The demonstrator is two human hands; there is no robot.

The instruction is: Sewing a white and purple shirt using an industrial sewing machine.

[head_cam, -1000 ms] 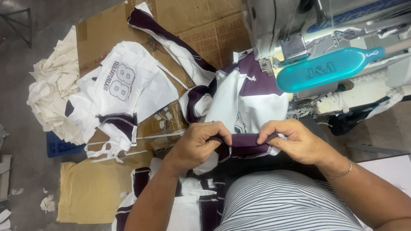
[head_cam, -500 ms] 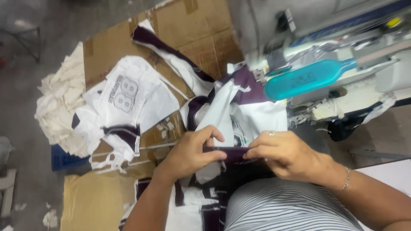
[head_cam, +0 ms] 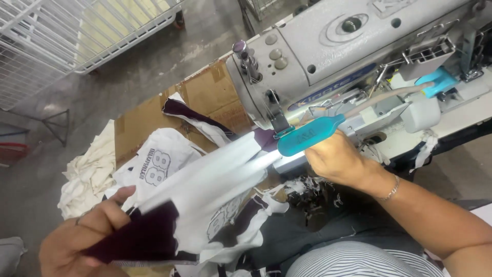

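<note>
Under the grey sewing machine point(head_cam: 328, 46), one white and purple garment point(head_cam: 215, 174) is stretching taut, its long axis running from lower left up to the needle at upper right. The left hand point(head_cam: 82, 236) is pinching its purple end; the right hand point(head_cam: 338, 159) is closing on the other end beside one teal tool point(head_cam: 307, 137).

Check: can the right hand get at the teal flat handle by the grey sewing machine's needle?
Probably yes: the right hand sits just under the teal flat handle, with nothing visible between them; contact itself is unclear.
</note>
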